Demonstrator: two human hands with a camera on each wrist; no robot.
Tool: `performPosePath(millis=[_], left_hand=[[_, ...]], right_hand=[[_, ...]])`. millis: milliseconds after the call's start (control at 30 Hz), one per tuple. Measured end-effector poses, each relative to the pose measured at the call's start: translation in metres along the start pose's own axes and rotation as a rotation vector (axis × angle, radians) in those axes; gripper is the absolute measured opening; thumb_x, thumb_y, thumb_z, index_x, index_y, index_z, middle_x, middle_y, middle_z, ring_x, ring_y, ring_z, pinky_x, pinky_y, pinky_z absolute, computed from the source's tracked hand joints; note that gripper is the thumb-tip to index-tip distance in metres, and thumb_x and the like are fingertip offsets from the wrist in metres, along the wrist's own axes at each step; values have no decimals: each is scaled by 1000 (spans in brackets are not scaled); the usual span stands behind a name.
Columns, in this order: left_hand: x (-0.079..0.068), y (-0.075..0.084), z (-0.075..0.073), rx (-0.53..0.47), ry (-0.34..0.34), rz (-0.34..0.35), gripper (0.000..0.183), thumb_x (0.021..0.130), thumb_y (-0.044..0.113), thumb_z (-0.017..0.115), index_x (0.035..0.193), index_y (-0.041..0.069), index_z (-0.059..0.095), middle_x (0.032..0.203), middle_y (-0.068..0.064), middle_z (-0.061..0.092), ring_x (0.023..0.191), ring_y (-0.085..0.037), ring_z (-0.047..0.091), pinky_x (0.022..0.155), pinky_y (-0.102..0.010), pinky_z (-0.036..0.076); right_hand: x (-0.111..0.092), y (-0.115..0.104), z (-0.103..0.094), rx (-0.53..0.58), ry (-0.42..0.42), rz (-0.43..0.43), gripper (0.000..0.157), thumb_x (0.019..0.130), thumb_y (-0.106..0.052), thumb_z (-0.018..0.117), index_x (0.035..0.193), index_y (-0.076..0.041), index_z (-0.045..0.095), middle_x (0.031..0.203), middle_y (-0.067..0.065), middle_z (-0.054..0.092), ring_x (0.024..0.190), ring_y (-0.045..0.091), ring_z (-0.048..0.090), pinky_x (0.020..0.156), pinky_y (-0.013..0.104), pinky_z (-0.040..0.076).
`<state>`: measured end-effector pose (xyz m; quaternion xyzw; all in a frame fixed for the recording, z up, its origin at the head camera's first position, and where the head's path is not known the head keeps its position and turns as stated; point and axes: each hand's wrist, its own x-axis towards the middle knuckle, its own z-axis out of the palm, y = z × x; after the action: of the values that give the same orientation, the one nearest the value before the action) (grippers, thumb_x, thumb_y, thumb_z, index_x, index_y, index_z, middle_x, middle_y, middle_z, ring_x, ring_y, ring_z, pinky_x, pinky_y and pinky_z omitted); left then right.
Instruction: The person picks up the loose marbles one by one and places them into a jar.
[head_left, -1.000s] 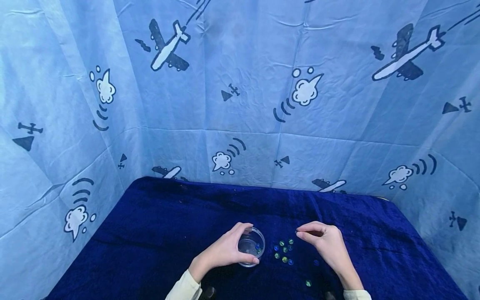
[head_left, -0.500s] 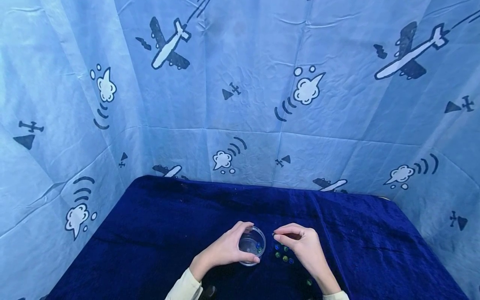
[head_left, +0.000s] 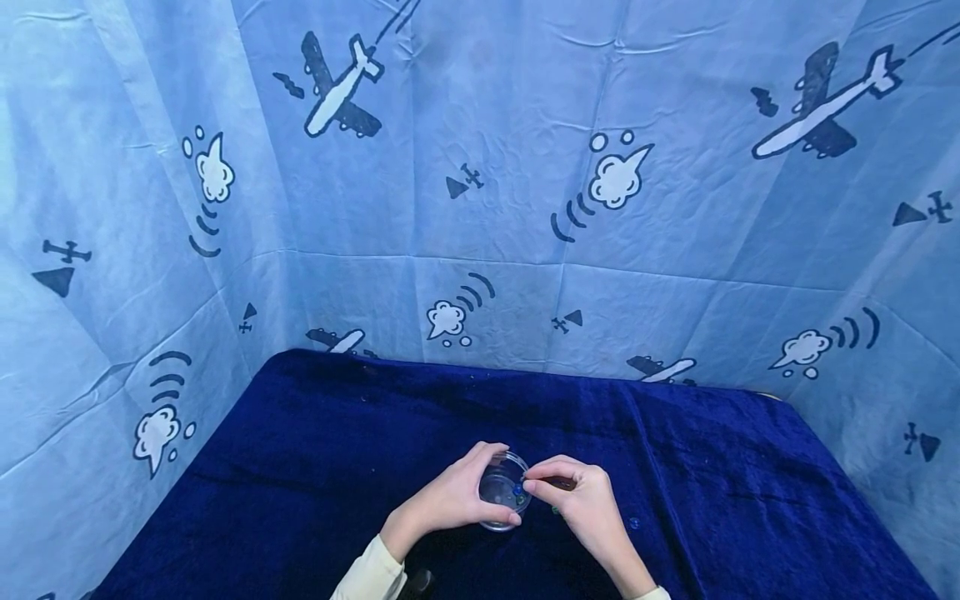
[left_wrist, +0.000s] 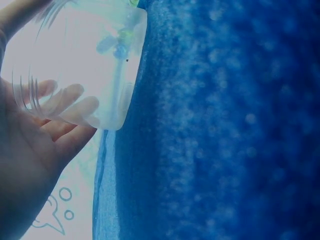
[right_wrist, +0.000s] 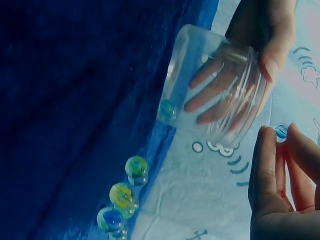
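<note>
A clear plastic jar (head_left: 498, 493) stands on the dark blue cloth, with a few glass marbles (right_wrist: 167, 109) at its bottom. My left hand (head_left: 450, 497) grips the jar, thumb on the near side and fingers round the far side. Between thumb and forefinger, my right hand (head_left: 583, 498) pinches a clear marble with blue in it (right_wrist: 281, 131). That hand is at the right side of the jar's open mouth. Several green, yellow and blue marbles (right_wrist: 123, 195) lie on the cloth to the right of the jar, mostly hidden by the right hand in the head view.
Dark blue velvet cloth (head_left: 360, 433) covers the table. A single blue marble (head_left: 634, 523) lies apart, to the right of the right forearm. Light blue curtains (head_left: 510, 208) printed with planes and clouds hang behind and at both sides.
My right hand has moved left with its pinched marble, from beyond the loose marbles over to the jar's rim. The left hand and the jar have stayed in place.
</note>
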<state>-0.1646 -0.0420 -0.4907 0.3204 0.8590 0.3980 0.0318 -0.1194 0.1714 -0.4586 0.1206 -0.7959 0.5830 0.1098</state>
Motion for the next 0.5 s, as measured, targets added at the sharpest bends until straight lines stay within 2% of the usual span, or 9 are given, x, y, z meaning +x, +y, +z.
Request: performPosePath(millis=[133,333,500], left_hand=[[0,0,0,12,6,2,86,79,50,87,145,9,50,132,-6,57,111,-13,59,96,-30,50],[0,-1,0,9,4,-1,88,79,51,86,146,9,49,131,-3,56,110,-13,59,95,-30,50],[0,-1,0,5,4,1,87,79,50,87,146,8,50,130,-2,56,110,-13,59,95,-30,50]], right_hand=[[-1,1,4,-5,-8,14,8,81,2,84,85,-5,81,88,6,76,85,9,70,77,22,56],[-3,0,10,-6,-26,63,5,82,-1,84,86,-4,81,90,9,75,85,10,69,77,22,56],[-4,1,11,-12,-29,58,6,83,1,83,85,-4,81,89,8,75,85,10,69,77,21,56]])
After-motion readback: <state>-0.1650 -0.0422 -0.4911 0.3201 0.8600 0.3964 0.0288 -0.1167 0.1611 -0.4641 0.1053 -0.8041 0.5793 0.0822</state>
